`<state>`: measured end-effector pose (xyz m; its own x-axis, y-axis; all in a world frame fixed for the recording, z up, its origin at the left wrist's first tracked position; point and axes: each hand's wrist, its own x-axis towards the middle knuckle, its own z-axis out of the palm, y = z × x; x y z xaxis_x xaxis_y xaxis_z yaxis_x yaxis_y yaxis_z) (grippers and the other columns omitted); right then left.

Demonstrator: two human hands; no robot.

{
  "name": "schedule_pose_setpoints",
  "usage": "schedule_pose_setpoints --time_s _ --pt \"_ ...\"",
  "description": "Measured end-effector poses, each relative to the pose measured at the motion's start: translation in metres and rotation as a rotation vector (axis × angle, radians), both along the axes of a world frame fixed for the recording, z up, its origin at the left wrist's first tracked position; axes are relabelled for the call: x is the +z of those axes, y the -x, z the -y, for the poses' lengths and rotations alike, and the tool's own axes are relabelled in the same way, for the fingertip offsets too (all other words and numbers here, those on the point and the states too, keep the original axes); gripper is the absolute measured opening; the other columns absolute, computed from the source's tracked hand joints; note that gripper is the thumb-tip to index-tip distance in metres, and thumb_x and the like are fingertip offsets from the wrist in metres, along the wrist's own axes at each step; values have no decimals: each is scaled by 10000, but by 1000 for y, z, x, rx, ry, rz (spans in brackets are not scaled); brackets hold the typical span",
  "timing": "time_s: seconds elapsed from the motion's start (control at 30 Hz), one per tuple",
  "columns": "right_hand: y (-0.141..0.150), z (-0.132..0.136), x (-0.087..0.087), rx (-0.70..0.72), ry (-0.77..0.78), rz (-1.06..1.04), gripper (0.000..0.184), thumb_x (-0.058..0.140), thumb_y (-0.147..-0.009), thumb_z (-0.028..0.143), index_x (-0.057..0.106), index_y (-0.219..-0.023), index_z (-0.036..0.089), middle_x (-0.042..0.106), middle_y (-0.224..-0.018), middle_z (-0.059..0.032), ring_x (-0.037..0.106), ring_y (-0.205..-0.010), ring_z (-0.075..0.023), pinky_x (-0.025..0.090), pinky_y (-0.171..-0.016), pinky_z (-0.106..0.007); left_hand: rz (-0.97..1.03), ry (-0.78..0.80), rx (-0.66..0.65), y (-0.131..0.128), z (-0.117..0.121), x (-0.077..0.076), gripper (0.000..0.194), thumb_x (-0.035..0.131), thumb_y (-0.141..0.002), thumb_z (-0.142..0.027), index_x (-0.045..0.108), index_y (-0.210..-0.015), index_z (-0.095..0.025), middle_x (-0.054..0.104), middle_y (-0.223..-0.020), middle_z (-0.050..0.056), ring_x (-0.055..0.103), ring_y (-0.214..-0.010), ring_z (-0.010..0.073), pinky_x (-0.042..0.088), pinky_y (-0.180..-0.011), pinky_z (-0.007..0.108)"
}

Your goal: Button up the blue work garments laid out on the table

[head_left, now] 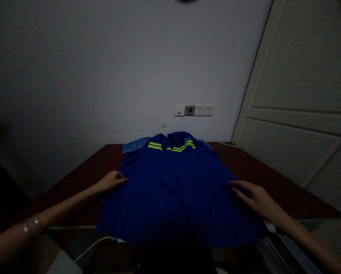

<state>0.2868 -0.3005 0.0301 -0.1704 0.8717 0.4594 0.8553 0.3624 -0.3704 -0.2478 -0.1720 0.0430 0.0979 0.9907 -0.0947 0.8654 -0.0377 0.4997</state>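
Observation:
A dark blue short-sleeved shirt (164,205) lies spread out with its collar toward the wall. Yellow-green stripes cross its chest, and lighter blue fabric (134,145) shows at the shoulders. At the shirt's left side, my left hand (111,180) has its thumb and forefinger brought together over the fabric edge, in what looks like a pinch. My right hand (254,196) rests at the opposite side edge, thumb and fingers apart, fingertips touching the cloth. The shirt's lower hem reaches past the near table edge.
Beneath the shirt is a dark reddish-brown table (87,167), set against a pale wall (101,68) with sockets (204,110). A white panelled door (298,125) stands at right. A white cable (92,245) runs below the table's near edge at left.

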Motion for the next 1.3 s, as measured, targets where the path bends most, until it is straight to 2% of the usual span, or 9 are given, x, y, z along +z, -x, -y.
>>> schedule_pose_setpoints --time_s 0.1,0.2,0.4,0.6,0.73,0.9,1.03,1.17,1.3 --pt "-19 -27 4 -92 7 47 350 439 -824 358 614 -1056 162 652 -1061 -99 612 -961 -239 475 -872 -366 43 47 40 -3 -10 -5 492 545 -635 -606 607 -792 -144 598 -612 35 542 -499 155 363 -402 212" --pt "-13 -53 10 -101 4 117 356 410 -826 333 614 -1051 147 644 -1072 -108 602 -977 -234 455 -886 -360 28 5 44 -11 -23 -5 438 500 -703 -554 596 -787 -135 596 -616 36 544 -478 146 357 -392 205" --pt "50 -116 36 -56 -11 243 331 398 -837 286 605 -1066 171 627 -1118 -82 576 -1026 -231 442 -878 -359 -97 -155 -23 -34 -60 7 347 420 -801 -429 603 -747 -139 620 -642 37 566 -523 138 371 -472 209" --pt "103 -180 46 -41 9 319 309 420 -830 254 602 -1072 192 634 -1102 -80 573 -1029 -224 448 -815 -319 -143 -246 46 -44 -98 17 316 438 -808 -383 646 -753 -152 657 -731 51 600 -666 154 369 -546 206" --pt "117 -207 40 -28 39 304 310 425 -829 248 607 -1073 193 638 -1085 -88 576 -1016 -221 440 -803 -311 -143 -264 132 -30 -120 15 294 459 -796 -363 663 -840 -155 671 -836 65 609 -765 173 389 -595 210" --pt "128 -227 31 -9 75 281 303 429 -823 232 620 -1054 186 644 -1062 -96 578 -1011 -225 435 -795 -298 -145 -284 205 2 -139 16 257 486 -761 -273 660 -892 -136 662 -936 105 603 -858 201 411 -667 227" --pt "137 -241 19 92 80 262 314 422 -826 234 607 -1070 164 634 -1085 -103 565 -1037 -221 426 -845 -308 -136 -216 236 33 -149 22 199 541 -690 -213 662 -814 -116 670 -889 103 605 -847 197 417 -670 214" --pt "144 -252 -2 242 73 232 358 406 -839 260 573 -1130 136 606 -1141 -118 549 -1065 -217 404 -914 -330 -102 -88 235 60 -141 26 171 574 -650 -260 656 -705 -119 671 -753 67 614 -711 172 428 -604 211" --pt "145 -260 -26 333 82 209 403 397 -850 320 557 -1156 113 584 -1180 -133 525 -1101 -237 404 -938 -367 -17 163 134 74 -109 29 255 622 -626 -382 662 -672 -135 658 -654 45 597 -572 154 421 -513 216"
